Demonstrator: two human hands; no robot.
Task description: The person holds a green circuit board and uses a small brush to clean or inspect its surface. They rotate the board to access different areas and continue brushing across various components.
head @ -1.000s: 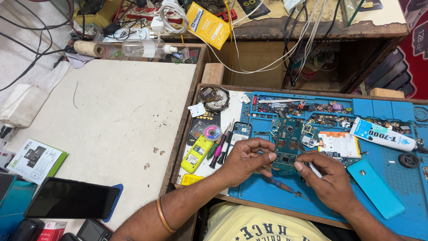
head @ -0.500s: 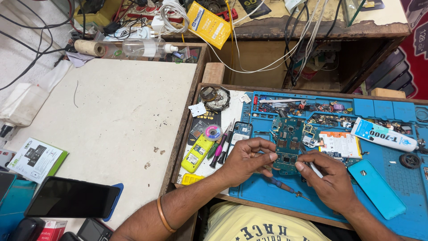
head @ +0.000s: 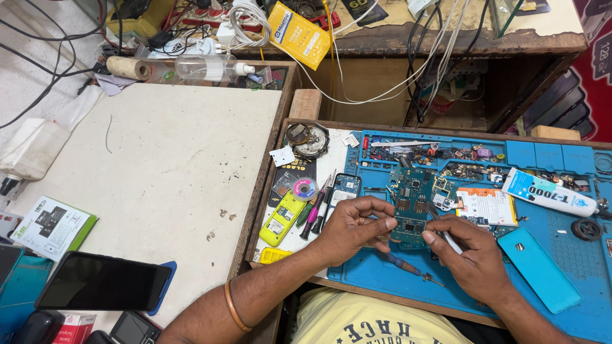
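A: Where is the phone circuit board (head: 411, 207) found, and how is it being held?

B: It lies on the blue repair mat (head: 389, 274), between the two hands. Its lower left edge is pinched by the left hand (head: 354, 228), with the fingers curled narrowly around the rim. A thin white tool (head: 444, 234) is gripped in the closed fingers of the right hand (head: 468, 258), and its tip is set at the board's right side.

A: How should the board be expected to handle?

B: It is judged light, thin and stiff, yet fragile; the small chips and contacts on its face could be damaged by pressure or bending. Hold is best taken at the bare edges, as is done now, and the populated face is best left untouched.

A: What lies close by?

B: A small screwdriver (head: 408, 267) is seen on the mat just below the board. A turquoise phone back cover (head: 539, 269) lies to the right, and a white tube of adhesive (head: 549, 193) further up. A yellow battery (head: 282, 218) rests to the left, beside the mat.
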